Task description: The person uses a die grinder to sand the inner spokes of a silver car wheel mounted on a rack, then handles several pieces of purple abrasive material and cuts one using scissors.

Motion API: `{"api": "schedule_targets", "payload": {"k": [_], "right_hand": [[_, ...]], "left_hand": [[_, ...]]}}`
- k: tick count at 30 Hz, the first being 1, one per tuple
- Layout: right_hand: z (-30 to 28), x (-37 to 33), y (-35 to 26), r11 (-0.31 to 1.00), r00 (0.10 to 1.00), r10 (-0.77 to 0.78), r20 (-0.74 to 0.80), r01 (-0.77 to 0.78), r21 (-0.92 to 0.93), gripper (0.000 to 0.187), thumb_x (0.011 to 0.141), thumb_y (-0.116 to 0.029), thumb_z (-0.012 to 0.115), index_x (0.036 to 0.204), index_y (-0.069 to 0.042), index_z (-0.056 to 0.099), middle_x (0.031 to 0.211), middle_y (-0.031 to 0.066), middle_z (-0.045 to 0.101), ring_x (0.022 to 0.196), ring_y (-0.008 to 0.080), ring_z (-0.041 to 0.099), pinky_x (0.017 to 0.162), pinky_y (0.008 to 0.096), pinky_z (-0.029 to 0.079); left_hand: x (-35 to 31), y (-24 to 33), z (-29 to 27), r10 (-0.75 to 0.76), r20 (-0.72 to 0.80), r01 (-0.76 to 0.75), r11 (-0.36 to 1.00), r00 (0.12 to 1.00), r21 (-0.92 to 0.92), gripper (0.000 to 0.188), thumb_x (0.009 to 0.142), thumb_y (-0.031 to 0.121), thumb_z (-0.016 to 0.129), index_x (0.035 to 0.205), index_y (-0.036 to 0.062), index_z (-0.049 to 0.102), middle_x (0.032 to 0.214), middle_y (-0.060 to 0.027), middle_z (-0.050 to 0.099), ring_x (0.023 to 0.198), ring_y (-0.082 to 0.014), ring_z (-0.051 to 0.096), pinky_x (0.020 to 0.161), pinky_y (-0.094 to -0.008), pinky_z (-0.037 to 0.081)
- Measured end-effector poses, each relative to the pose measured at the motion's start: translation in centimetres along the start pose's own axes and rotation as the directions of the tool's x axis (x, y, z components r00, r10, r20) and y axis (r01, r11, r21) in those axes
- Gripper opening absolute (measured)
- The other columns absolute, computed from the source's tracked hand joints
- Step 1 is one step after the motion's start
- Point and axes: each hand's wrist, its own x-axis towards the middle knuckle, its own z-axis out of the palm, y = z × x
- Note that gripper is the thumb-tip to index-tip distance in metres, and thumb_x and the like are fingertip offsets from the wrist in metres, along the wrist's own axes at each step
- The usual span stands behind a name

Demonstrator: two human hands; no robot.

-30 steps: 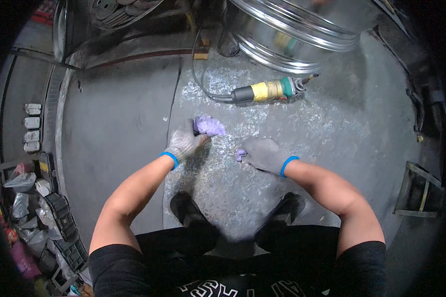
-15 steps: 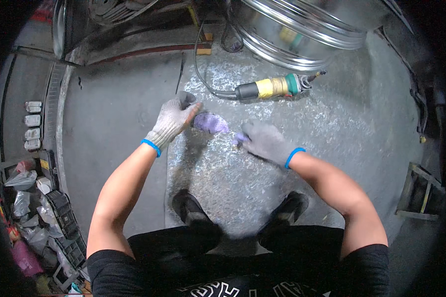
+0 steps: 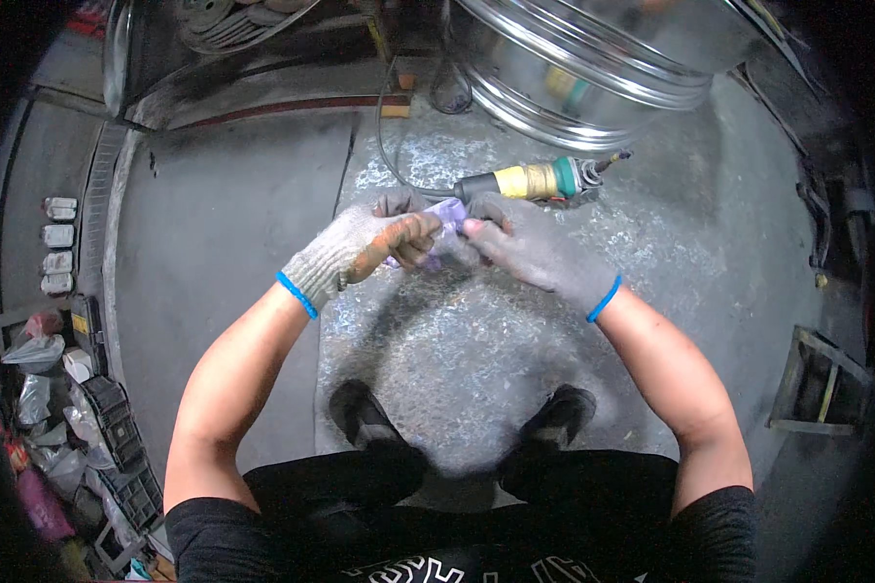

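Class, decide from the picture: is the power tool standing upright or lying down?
Lying down: the power tool stretches sideways, its long body along the floor.

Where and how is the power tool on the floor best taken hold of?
Probably grip the power tool by its yellow-wrapped middle, with the right hand coming from above. It lies crosswise on the floor, and this part is long, roughly round and uncovered. The cord leaves the black left end; the metal head at the right is better avoided.
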Motion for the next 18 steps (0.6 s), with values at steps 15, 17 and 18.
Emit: {"api": "schedule_targets", "payload": {"k": [15,17,18], "right_hand": [[0.1,0.2,-1.1,0.993,0.967,-0.112,-0.229,0.118,0.011,0.039,0.081,-0.031,0.075,0.102,-0.001,0.062,0.082,0.0105,0.059,0.078,0.0204,0.059,0.07,0.0362,0.047],[0.0,0.6,-0.5,0.97,0.972,-0.047,-0.23,0.099,0.22,0.037,0.083,-0.029,0.074,0.104,-0.002,0.061,0.082,0.0092,0.06,0.077,0.019,0.059,0.068,0.0356,0.047],[0.1,0.8,0.0,0.918,0.974,-0.028,-0.223,0.113,0.381,0.035,0.085,-0.027,0.073,0.107,-0.003,0.06,0.083,0.0089,0.061,0.076,0.0182,0.059,0.066,0.0346,0.047]], "left_hand": [[0.9,-0.5,-2.5,0.404,0.163,-0.433,0.79,0.9,0.434,0.014,0.084,-0.011,0.051,0.083,0.0031,0.053,0.085,-0.0044,0.06,0.086,-0.0186,0.061,0.079,-0.0298,0.048],[1.2,-1.1,-3.0,0.533,0.236,-0.572,0.651,0.813,0.5,0.021,0.079,-0.018,0.052,0.081,0.0032,0.052,0.085,-0.0046,0.06,0.087,-0.0183,0.061,0.079,-0.0295,0.048],[1.1,-0.7,-2.9,0.547,0.197,-0.573,0.694,0.813,0.437,0.024,0.077,-0.02,0.052,0.082,0.003,0.053,0.085,-0.005,0.061,0.087,-0.018,0.061,0.078,-0.0298,0.049]]}}
